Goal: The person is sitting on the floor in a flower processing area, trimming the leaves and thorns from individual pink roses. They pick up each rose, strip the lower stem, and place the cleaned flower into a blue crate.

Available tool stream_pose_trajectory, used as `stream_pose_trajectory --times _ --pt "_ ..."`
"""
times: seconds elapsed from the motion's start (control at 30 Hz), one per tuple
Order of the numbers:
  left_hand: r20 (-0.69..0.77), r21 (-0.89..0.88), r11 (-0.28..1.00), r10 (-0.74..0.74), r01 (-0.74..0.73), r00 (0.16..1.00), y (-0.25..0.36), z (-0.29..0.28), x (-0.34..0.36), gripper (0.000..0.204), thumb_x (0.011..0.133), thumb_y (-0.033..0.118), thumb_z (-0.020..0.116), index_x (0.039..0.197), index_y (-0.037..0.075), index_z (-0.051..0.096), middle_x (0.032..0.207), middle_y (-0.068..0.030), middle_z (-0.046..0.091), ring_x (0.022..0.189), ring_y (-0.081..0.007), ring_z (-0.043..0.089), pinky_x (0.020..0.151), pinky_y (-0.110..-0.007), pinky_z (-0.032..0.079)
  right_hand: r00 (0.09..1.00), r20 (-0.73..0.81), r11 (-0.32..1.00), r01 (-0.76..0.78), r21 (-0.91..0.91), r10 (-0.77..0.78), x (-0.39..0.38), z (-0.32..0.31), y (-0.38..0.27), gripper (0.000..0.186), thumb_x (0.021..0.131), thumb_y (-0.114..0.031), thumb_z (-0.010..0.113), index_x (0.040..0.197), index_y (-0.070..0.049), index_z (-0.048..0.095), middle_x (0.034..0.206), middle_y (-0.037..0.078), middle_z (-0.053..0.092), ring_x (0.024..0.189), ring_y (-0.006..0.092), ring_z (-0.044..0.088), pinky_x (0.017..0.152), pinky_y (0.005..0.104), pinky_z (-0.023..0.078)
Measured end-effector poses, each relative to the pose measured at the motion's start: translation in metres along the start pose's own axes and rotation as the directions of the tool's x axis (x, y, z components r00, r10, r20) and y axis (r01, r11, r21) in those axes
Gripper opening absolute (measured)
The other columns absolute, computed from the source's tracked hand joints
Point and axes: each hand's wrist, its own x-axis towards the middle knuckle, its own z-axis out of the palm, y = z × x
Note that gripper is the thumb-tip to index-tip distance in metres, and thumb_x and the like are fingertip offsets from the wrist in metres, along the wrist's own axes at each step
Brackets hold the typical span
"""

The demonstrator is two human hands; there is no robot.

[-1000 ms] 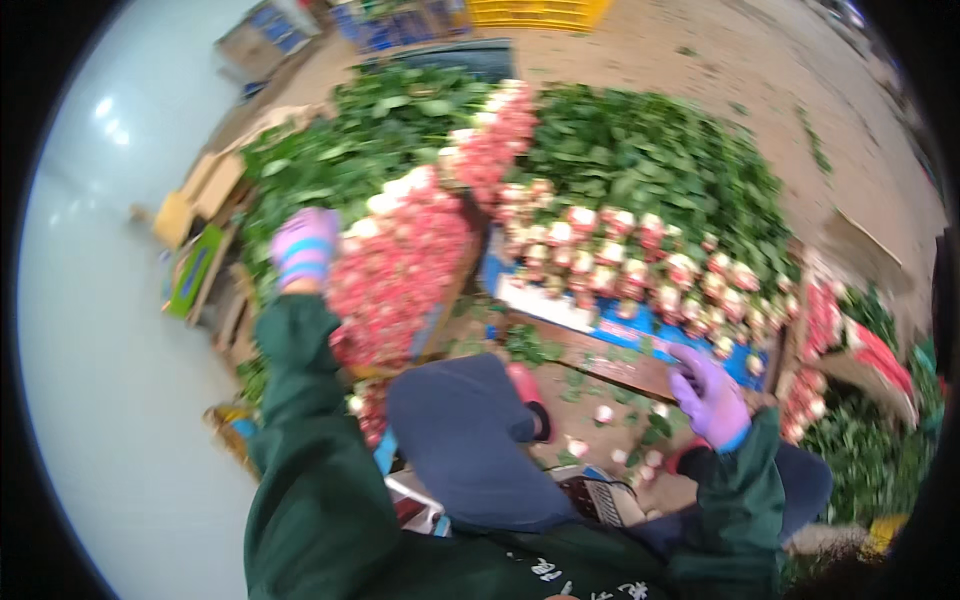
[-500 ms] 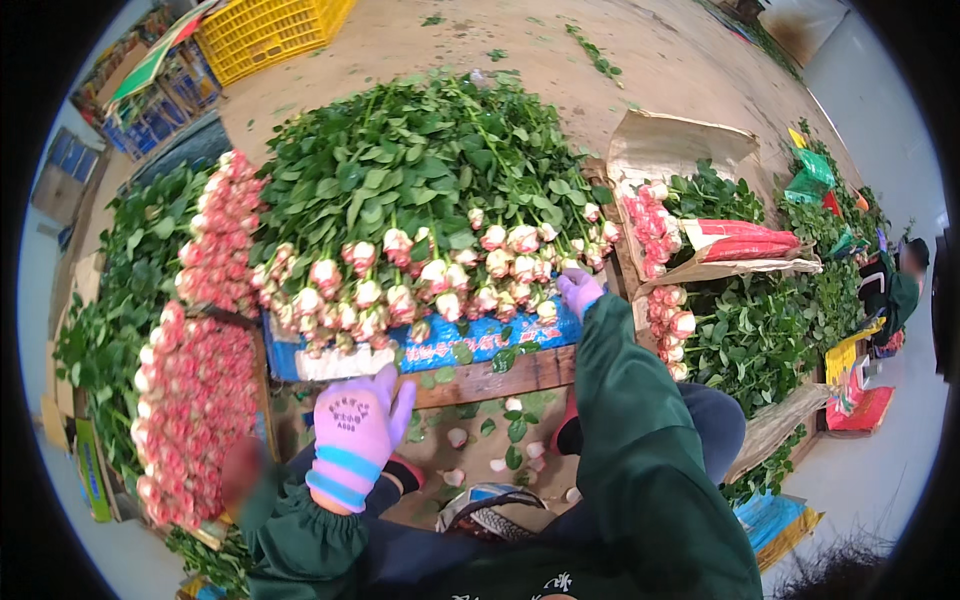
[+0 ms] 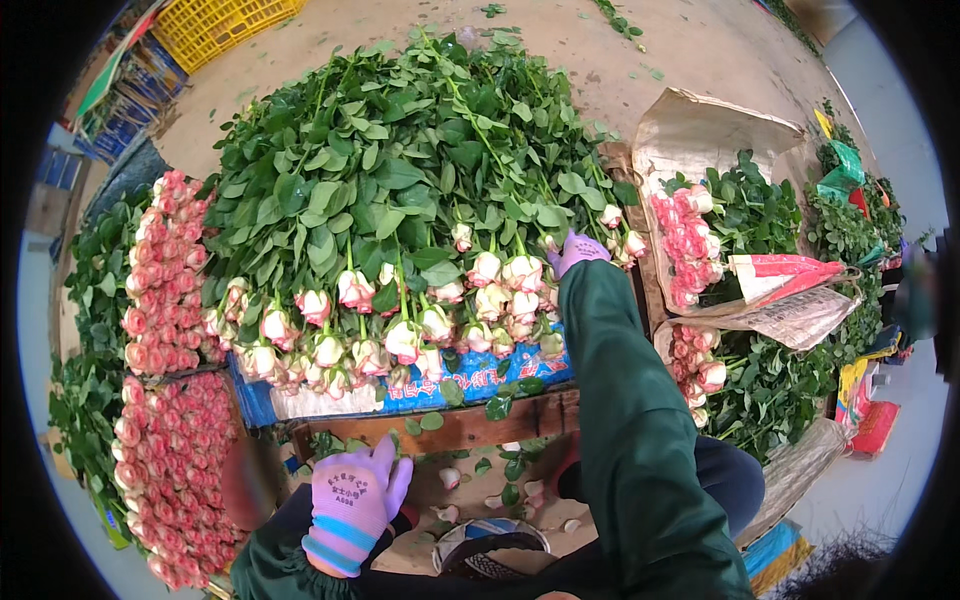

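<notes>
A large heap of cut roses, white with pink edges point(image 3: 403, 341), lies in front of me. Their leafy green stems point(image 3: 370, 170) point away from me. My right hand point(image 3: 580, 252), in a lilac glove, reaches into the right side of the heap beside a few blooms. Its thumb and fingers look apart, with the tips partly among the leaves. Nearer to me, my left hand point(image 3: 352, 492), gloved in lilac with blue cuff stripes, hovers below the wooden edge point(image 3: 470, 424). Its fingers are stretched out, and nothing is in it.
Packed pink rose bunches point(image 3: 180, 460) stand at the left. On the right are more bunches point(image 3: 685, 245) and a paper wrapper point(image 3: 700, 130). Blue printed sheeting point(image 3: 490, 375) lies under the blooms. A yellow crate point(image 3: 215, 30) sits at the far left; petals point(image 3: 450, 478) litter the floor.
My right hand has moved farther away, toward the stems. The view has shifted closer to the heap. My left hand stays outstretched near the wooden edge.
</notes>
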Motion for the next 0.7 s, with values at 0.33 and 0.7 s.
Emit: stream_pose_trajectory --times 0.33,0.7 --pt "0.042 -0.021 1.000 0.019 -0.018 0.999 -0.001 0.008 -0.001 0.025 0.088 0.030 0.061 0.088 0.005 0.060 0.067 -0.0134 0.062 0.065 -0.0321 0.063 0.061 -0.043 0.048 0.918 -0.223 0.903 0.373 0.212 -0.327 -0.014 -0.047 -0.049 0.070 0.083 -0.039 0.066 0.139 -0.008 0.036 0.119 0.021 0.061 0.109 0.0348 0.060 0.094 0.0404 0.048" --pt "-0.042 0.056 0.994 0.094 -0.092 0.995 -0.001 0.007 -0.036 0.027 0.091 0.036 0.055 0.096 0.009 0.061 0.066 -0.0108 0.063 0.064 -0.0296 0.064 0.061 -0.042 0.047 0.947 -0.237 0.291 0.294 0.910 -0.218 -0.053 -0.089 -0.036 0.018 0.093 -0.014 0.062 0.106 -0.002 0.067 0.076 0.004 0.067 0.068 0.0102 0.061 0.075 0.0253 0.049"
